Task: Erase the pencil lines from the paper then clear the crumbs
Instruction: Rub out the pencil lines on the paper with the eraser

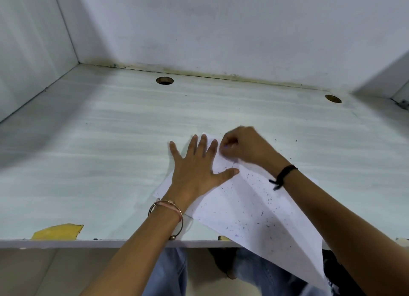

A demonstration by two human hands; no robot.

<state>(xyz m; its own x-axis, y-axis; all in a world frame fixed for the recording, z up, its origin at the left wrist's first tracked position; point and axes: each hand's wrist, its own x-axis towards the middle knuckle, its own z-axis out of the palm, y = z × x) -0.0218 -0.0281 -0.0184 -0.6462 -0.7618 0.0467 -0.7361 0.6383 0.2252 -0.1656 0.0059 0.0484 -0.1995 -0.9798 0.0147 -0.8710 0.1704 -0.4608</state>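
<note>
Left hand (194, 174) lies spread flat on the paper (254, 211); right hand (241, 145) grip, just beside, is pinched on something hidden; crumbs (269, 199) below.

The white paper (254, 209) lies creased and askew near the desk's front edge, towards the right, its lower corner hanging over that edge. Dark eraser crumbs (263, 214) are scattered over its surface, and a few specks lie on the desk beyond it.
</note>
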